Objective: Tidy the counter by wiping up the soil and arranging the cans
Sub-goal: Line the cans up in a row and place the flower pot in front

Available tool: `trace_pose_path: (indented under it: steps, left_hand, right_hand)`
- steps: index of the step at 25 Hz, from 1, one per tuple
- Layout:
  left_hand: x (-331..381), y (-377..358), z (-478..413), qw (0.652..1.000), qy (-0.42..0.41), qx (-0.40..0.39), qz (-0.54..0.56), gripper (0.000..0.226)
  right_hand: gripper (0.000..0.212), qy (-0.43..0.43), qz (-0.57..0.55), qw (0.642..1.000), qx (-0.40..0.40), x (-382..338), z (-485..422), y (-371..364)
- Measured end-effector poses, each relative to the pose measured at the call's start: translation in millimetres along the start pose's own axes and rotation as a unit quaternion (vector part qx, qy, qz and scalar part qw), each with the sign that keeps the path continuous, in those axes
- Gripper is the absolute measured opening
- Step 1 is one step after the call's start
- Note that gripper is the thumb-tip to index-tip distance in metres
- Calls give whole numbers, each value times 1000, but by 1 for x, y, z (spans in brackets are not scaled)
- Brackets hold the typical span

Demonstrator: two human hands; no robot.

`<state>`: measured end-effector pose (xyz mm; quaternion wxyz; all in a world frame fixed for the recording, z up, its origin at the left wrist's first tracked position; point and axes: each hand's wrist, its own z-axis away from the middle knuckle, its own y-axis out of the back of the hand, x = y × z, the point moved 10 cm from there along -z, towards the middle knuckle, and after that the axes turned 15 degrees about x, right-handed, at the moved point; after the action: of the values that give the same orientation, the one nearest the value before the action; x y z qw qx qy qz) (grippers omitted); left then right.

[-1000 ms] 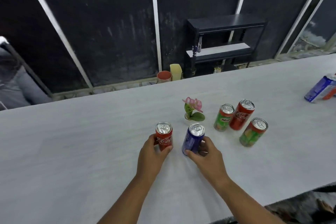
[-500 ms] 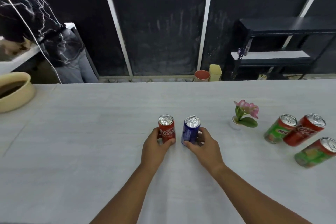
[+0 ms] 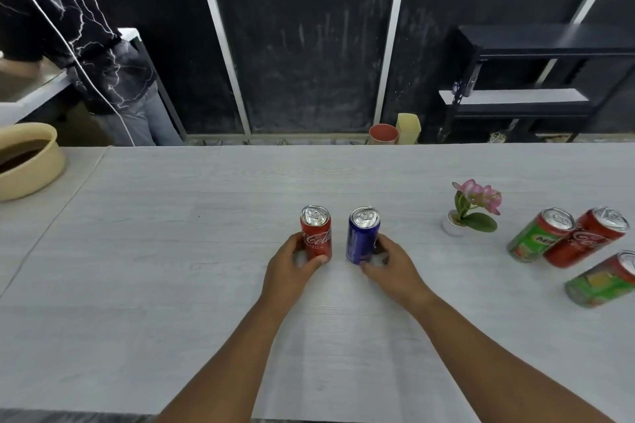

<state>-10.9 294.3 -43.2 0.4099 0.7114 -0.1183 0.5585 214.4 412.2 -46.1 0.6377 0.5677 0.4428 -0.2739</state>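
At the centre of the frame, on the pale wood-grain counter [image 3: 171,285], two cans stand upright side by side with a narrow gap between them. The left hand [image 3: 292,268] is wrapped around the lower part of the red Coca-Cola can [image 3: 316,233], thumb on its front; the right hand [image 3: 391,268] is closed round the base of the blue can [image 3: 363,235]. Gripping low probably keeps them steady while they are lined up as a pair. At the right edge a green Milo can [image 3: 539,235], a second red Coca-Cola can [image 3: 587,237] and a green can [image 3: 604,282] wait in a loose cluster, the first two touching. A small potted pink flower [image 3: 472,206] stands between the groups. No soil shows on the counter; a beige bowl [image 3: 31,165] sits at the left edge.
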Motion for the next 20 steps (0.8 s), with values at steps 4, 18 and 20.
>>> trace_pose_path:
  steps: [4,18,20]
  left_hand:
    - [-2,1,4,999,-40,3,-12,60]
    - [-8,2,5,997,-52,38,-32,64]
    - [-7,2,4,996,-62,45,-46,63]
  right_hand:
    - [50,-5,-24,999,43,-4,0,0]
    - [62,-12,-5,994,107,3,6,-1]
    - [62,-3,3,993,118,2,6,-1]
